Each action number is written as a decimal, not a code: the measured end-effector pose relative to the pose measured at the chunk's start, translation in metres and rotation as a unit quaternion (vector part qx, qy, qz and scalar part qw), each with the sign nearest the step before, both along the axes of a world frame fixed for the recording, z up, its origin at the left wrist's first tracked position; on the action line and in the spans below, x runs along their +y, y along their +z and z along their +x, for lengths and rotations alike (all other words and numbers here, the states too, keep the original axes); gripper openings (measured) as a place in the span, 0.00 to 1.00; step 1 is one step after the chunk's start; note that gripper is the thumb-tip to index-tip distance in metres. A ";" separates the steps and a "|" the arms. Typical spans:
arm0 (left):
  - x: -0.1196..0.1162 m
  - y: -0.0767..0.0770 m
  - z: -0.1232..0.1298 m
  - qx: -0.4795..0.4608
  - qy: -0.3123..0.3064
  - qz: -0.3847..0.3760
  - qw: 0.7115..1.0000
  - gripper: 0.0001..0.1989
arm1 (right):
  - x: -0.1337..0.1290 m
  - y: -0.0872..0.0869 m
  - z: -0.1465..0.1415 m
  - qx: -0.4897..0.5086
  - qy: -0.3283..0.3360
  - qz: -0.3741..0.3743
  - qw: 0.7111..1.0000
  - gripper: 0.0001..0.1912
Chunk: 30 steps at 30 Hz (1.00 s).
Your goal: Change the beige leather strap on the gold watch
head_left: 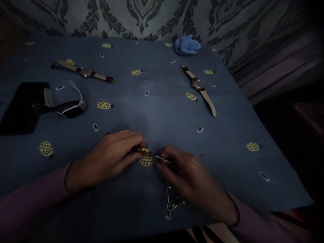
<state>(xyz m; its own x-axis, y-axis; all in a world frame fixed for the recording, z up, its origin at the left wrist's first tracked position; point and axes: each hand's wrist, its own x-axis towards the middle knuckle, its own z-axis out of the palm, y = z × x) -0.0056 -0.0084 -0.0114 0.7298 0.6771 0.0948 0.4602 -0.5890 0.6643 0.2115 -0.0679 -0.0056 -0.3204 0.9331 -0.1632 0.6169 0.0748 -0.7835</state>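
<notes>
My left hand [108, 155] is closed around a gold-coloured watch [144, 151], its case edge showing beyond my thumb and fingertips. Between the thumb and fingers of my right hand [191, 173] is a thin, silvery metal tool [162, 159]. The tool's end points at the rim of the watch and appears to touch it; the exact contact is too dark to make out. Below my right palm, a shiny metal loop with gold-coloured parts [172, 206] shows partly; I cannot tell whether it joins the tool. My left fingers hide most of the watch.
Two strap watches lie further back, a left one [86, 72] and a right one [198, 83]. At left are a black phone [21, 108] and a smartwatch with a pale strap [73, 110]. A crumpled blue cloth [187, 45] rests by the wall on the patterned tablecloth [162, 118].
</notes>
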 end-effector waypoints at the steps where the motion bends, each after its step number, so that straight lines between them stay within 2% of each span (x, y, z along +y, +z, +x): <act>1: 0.001 0.000 0.000 -0.009 0.004 -0.023 1.000 0.02 | 0.000 0.000 -0.001 0.014 -0.008 -0.014 1.000 0.10; 5: 0.002 0.002 0.000 -0.042 0.014 -0.077 0.996 0.05 | 0.002 -0.006 -0.005 0.095 -0.047 -0.057 0.993 0.04; 8: 0.001 0.003 0.003 -0.059 0.020 -0.106 0.992 0.07 | 0.005 -0.011 -0.008 0.129 -0.045 -0.063 0.989 0.01; 15: 0.004 0.006 0.003 -0.030 0.033 -0.169 0.985 0.08 | 0.006 -0.016 -0.006 0.129 -0.041 -0.071 0.988 0.06; 23: 0.016 0.005 -0.004 -0.065 0.031 -0.294 0.953 0.14 | 0.014 -0.013 -0.004 0.169 -0.044 -0.115 0.978 0.07; 30: 0.018 0.006 -0.004 -0.092 0.042 -0.340 0.935 0.14 | 0.017 -0.012 -0.005 0.202 -0.071 -0.149 0.965 0.09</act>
